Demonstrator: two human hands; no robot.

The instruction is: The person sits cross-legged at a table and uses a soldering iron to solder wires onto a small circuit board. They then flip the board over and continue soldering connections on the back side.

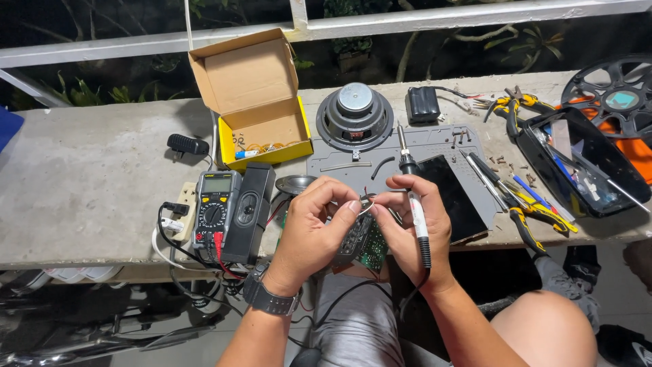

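A multimeter [216, 207] lies at the left beside a black speaker box [250, 211]. The left hand [309, 228] curls around a green circuit board [367, 245], held over the lap at the bench edge. The right hand [411, 228] grips a soldering iron [413, 197], apparently pinching a thin wire [365, 209] too. Pliers [536, 214] lie further right.

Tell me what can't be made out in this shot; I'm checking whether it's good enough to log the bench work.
Head view only:
- Circuit board: mostly covered by the left hand and right hand; components unreadable.
- Soldering iron: whether its tip touches anything is unclear.
- Multimeter: display too small to read.
- Yellow box: contents too small.
- Spoked wheel: cut off by the right edge.
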